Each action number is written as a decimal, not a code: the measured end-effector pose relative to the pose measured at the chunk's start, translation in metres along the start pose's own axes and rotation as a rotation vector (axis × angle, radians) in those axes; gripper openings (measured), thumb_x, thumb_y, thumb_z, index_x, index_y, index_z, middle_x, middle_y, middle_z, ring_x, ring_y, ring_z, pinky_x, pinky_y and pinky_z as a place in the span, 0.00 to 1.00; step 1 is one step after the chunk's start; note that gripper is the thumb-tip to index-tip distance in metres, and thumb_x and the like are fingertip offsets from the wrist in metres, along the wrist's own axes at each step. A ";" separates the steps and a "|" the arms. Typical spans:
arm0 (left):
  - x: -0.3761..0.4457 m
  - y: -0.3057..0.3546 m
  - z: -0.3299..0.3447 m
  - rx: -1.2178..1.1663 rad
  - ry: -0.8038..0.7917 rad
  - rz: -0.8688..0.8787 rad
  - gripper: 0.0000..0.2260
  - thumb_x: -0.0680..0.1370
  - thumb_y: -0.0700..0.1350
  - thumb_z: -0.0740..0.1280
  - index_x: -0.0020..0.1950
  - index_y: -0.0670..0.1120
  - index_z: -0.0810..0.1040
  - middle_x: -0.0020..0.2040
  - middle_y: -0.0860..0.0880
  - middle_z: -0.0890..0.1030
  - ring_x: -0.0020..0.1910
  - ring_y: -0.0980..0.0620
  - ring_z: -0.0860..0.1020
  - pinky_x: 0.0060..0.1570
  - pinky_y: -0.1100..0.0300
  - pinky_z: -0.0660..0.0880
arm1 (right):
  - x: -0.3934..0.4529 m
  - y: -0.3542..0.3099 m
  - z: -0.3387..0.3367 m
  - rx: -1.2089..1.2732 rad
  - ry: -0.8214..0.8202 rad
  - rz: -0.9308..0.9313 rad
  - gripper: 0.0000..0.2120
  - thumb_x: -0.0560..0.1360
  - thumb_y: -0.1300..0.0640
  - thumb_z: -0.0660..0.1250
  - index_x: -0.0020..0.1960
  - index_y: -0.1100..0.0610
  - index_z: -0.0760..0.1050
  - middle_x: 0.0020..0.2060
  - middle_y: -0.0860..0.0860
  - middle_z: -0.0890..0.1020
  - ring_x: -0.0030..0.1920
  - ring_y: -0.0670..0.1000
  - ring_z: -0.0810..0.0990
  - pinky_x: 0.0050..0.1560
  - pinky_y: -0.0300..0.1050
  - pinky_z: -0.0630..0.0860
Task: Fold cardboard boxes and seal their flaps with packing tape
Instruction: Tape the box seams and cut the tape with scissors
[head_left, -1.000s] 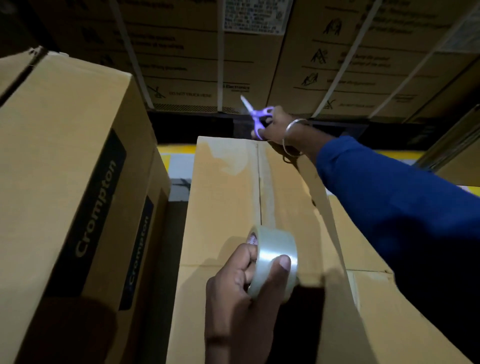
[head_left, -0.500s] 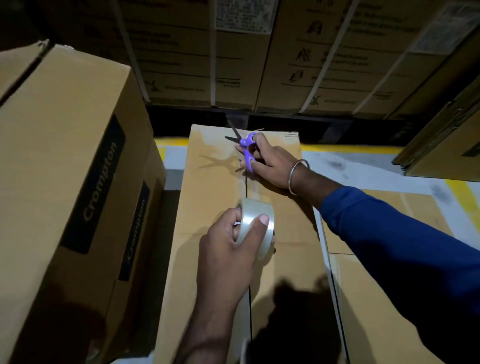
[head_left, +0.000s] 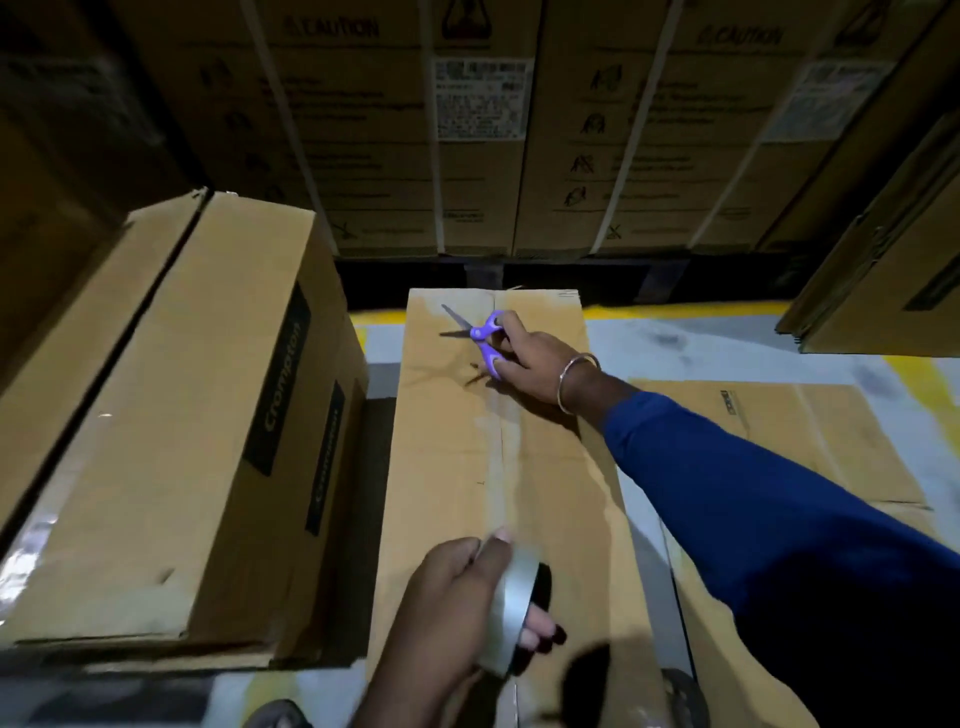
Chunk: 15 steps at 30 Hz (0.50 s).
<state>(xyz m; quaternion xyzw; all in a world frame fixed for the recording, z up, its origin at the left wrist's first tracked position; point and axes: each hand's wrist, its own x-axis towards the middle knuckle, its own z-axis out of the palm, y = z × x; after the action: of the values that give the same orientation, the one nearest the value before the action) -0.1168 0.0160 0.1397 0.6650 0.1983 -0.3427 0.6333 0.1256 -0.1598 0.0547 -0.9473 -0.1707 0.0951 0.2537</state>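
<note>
The left hand (head_left: 451, 597) grips the tape roll (head_left: 511, 613) at the box's (head_left: 561, 493) near edge, likely to keep the strip taut along the centre seam. The right hand (head_left: 524, 358), holding scissors (head_left: 480, 335), presses the tape down near the far edge, probably to anchor it.

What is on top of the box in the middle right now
On the box lie a strip of clear tape along its centre seam and the right hand holding purple scissors. The seam's near end is hidden behind the left hand and tape roll.
</note>
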 end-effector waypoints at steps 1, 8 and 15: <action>0.000 -0.002 0.003 0.009 0.013 0.011 0.21 0.86 0.56 0.59 0.57 0.37 0.78 0.40 0.38 0.87 0.35 0.45 0.84 0.41 0.57 0.78 | -0.014 -0.005 0.001 0.010 -0.001 -0.028 0.20 0.80 0.48 0.63 0.67 0.50 0.59 0.37 0.49 0.76 0.34 0.53 0.75 0.35 0.50 0.69; 0.008 -0.019 0.017 0.091 0.072 0.077 0.22 0.86 0.56 0.59 0.56 0.36 0.79 0.39 0.40 0.87 0.38 0.43 0.85 0.49 0.52 0.81 | -0.074 -0.017 0.028 0.031 -0.154 -0.088 0.20 0.79 0.45 0.62 0.65 0.47 0.58 0.40 0.50 0.81 0.34 0.54 0.77 0.36 0.51 0.74; 0.001 -0.023 0.026 0.090 0.100 0.085 0.17 0.86 0.56 0.58 0.58 0.43 0.77 0.39 0.44 0.88 0.41 0.45 0.87 0.43 0.58 0.77 | -0.081 -0.004 0.057 0.115 -0.104 -0.045 0.19 0.81 0.45 0.62 0.66 0.46 0.58 0.39 0.50 0.77 0.34 0.55 0.74 0.34 0.51 0.68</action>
<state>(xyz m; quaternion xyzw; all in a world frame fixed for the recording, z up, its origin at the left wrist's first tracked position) -0.1374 -0.0073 0.1233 0.7168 0.1854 -0.2903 0.6063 0.0345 -0.1608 0.0160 -0.9209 -0.1992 0.1483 0.3005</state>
